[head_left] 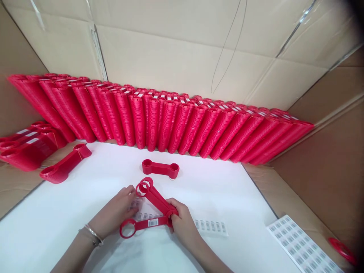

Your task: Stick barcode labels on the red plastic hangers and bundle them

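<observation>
My right hand [183, 223] grips a small stack of red plastic double-ring pieces [157, 201] by one end. One piece with a white barcode label [152, 222] is fanned out from the stack toward the left, its large ring [127, 228] standing free. My left hand [123, 206] is curled closed at the left end of a strip of barcode stickers [210, 226], which runs behind the red pieces along the white table [227, 189]. Part of its fingertips is hidden. A bracelet is on my left wrist.
A short red stack [160, 168] lies ahead, and a longer one [65, 165] at left. Tall red stacks [159, 125] line the cardboard back wall [170, 57]. More bundled stacks [31, 148] stand far left. A barcode sheet [301, 242] and a red piece [342, 250] lie right.
</observation>
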The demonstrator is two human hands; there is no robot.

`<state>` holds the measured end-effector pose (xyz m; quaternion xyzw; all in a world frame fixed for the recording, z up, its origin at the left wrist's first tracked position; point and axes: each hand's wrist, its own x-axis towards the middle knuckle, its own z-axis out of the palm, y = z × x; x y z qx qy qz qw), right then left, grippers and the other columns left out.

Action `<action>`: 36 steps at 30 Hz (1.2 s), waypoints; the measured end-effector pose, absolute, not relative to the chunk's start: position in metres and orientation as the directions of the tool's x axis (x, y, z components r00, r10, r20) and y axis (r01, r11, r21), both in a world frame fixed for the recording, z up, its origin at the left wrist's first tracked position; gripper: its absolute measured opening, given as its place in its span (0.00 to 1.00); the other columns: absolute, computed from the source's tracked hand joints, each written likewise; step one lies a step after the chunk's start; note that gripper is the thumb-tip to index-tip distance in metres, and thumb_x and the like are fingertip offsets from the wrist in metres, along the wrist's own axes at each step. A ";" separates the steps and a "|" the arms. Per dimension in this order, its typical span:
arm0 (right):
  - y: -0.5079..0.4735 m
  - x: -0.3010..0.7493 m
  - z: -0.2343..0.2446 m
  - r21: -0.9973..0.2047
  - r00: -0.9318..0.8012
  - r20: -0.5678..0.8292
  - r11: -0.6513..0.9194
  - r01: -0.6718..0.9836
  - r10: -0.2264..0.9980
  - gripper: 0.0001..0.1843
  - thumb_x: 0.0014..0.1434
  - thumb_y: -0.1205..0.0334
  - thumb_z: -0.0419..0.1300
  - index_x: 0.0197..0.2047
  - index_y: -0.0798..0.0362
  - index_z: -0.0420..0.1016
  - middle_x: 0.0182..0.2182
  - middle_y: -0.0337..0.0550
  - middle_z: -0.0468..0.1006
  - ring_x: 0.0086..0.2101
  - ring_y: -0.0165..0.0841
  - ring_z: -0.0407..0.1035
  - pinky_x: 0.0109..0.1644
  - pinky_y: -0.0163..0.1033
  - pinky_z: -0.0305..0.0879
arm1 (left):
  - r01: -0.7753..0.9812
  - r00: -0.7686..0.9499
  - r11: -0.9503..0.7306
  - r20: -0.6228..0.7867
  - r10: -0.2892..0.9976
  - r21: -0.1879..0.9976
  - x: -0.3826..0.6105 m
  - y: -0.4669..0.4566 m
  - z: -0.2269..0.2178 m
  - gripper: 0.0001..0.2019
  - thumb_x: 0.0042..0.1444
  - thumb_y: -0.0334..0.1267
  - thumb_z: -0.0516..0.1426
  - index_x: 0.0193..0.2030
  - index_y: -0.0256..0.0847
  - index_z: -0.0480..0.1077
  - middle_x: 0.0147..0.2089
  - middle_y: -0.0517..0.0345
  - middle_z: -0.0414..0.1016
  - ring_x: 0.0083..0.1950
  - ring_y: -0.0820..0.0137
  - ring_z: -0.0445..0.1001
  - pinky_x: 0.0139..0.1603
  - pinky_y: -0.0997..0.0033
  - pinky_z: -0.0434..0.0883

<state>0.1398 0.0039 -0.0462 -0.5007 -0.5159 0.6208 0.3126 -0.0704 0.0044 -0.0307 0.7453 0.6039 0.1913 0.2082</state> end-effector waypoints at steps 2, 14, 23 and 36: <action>0.006 0.141 -0.052 -0.955 -0.298 -0.289 -0.251 0.160 0.910 0.19 0.39 0.74 0.42 0.30 0.55 0.70 0.18 0.33 0.62 0.16 0.25 0.54 0.17 0.30 0.48 | 0.829 0.269 -0.163 -0.124 0.955 0.535 -0.069 0.004 -0.030 0.09 0.52 0.39 0.50 0.35 0.41 0.69 0.38 0.55 0.67 0.34 0.69 0.69 0.34 0.72 0.66; 0.011 0.147 -0.057 -0.947 -0.271 -0.195 -0.109 0.302 0.943 0.20 0.42 0.75 0.43 0.32 0.53 0.72 0.21 0.35 0.67 0.23 0.28 0.60 0.29 0.33 0.55 | 0.646 0.233 -0.002 -0.195 0.953 0.764 -0.061 0.001 -0.012 0.14 0.58 0.47 0.47 0.30 0.40 0.65 0.28 0.62 0.65 0.29 0.72 0.63 0.32 0.73 0.61; 0.006 0.143 -0.047 -0.956 -0.281 -0.158 -0.076 0.282 0.947 0.19 0.42 0.75 0.44 0.32 0.55 0.72 0.27 0.40 0.73 0.29 0.32 0.65 0.34 0.35 0.58 | 0.275 0.144 0.242 -0.289 0.946 0.930 -0.025 -0.003 -0.022 0.17 0.53 0.52 0.52 0.30 0.38 0.67 0.18 0.70 0.49 0.19 0.79 0.49 0.19 0.78 0.50; 0.001 0.143 -0.043 -0.963 -0.280 -0.133 -0.057 0.265 0.951 0.18 0.42 0.74 0.43 0.31 0.55 0.71 0.21 0.36 0.68 0.25 0.30 0.61 0.31 0.34 0.56 | 0.333 0.109 0.212 -0.260 0.959 0.919 -0.023 -0.004 -0.022 0.18 0.54 0.53 0.51 0.30 0.38 0.68 0.17 0.69 0.49 0.18 0.78 0.51 0.19 0.78 0.52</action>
